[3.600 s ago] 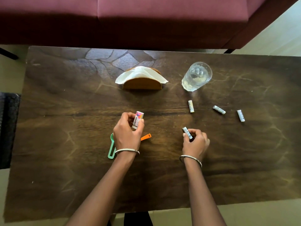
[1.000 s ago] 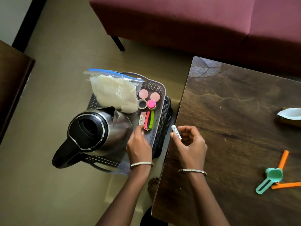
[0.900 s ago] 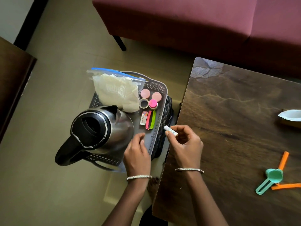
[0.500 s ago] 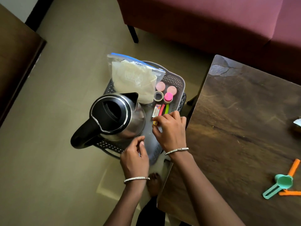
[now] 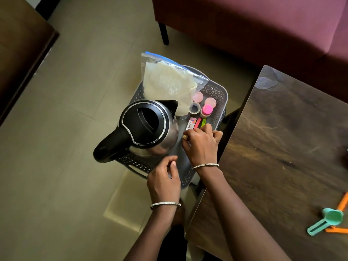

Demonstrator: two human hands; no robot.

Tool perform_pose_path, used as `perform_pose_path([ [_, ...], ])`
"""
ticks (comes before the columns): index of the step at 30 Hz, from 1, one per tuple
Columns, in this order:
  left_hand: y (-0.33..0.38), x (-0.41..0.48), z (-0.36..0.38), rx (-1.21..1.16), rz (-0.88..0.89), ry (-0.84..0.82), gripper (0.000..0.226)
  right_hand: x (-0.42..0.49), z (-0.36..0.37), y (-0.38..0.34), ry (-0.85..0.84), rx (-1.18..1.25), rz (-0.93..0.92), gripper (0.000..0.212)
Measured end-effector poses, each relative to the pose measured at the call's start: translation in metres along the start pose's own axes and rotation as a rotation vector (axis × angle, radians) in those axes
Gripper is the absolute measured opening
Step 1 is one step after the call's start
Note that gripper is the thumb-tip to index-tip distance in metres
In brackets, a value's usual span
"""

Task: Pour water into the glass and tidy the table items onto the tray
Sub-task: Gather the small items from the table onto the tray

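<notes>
- I read the step in hand as the tidying: my right hand [image 5: 202, 146] is down over the tray [image 5: 219, 91], at the middle of its right edge, just beside the table [image 5: 282, 147].
- Its fingers are curled knuckles-up onto the tray floor. Whether they pinch some small item beneath them I cannot tell, as the back of the hand hides it.
- Touching or just past its fingertips lies a small labelled box [image 5: 190, 124], with pink and green sticks [image 5: 200, 123] just beside it, in a row towards the tray's far-right corner.
- Farther along sit a pink-topped pot [image 5: 206, 110], an open ring-like cap [image 5: 194, 108] and two pale pink lids [image 5: 197, 96].
- The kettle [image 5: 148, 127] fills the tray's left half, with its handle overhanging the near-left corner. A zip bag [image 5: 167, 83] leans across the far edge.
- My left hand [image 5: 163, 182] hangs over the tray's near edge with its wrist bent. The fingers are loosely curled, thumb close to forefinger, with nothing in them that I can see.
- As I judge it, the next move calls for the right hand to let go of anything it carries. It should then lift straight up, so that neither the row nor the kettle is knocked.
- Then I must go back across the table, where a teal scoop [image 5: 327, 221] and orange clips [image 5: 341, 203] lie near its right edge, not yet collected.
- The glass is out of view, so I cannot judge the pouring.
</notes>
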State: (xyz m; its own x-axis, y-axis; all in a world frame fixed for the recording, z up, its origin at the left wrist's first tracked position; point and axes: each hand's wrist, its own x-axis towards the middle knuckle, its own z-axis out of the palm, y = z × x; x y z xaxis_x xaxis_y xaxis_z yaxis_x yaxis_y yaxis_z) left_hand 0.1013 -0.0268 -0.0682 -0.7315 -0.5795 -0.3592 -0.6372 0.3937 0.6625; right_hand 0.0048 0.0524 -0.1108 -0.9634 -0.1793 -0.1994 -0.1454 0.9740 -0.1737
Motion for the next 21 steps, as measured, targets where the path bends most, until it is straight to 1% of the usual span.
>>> perform_pose_path([
  [5,0.000,0.003,0.001,0.004,-0.010,-0.007,0.021,0.001,0.003,0.001,-0.023,0.038,0.018,0.019],
  [13,-0.001,0.004,0.004,0.002,-0.005,-0.009,0.020,0.002,0.009,0.002,0.053,0.041,-0.009,0.015],
  [21,-0.001,0.002,0.004,0.025,0.016,0.029,0.019,0.004,0.012,0.003,-0.006,0.095,0.007,0.013],
])
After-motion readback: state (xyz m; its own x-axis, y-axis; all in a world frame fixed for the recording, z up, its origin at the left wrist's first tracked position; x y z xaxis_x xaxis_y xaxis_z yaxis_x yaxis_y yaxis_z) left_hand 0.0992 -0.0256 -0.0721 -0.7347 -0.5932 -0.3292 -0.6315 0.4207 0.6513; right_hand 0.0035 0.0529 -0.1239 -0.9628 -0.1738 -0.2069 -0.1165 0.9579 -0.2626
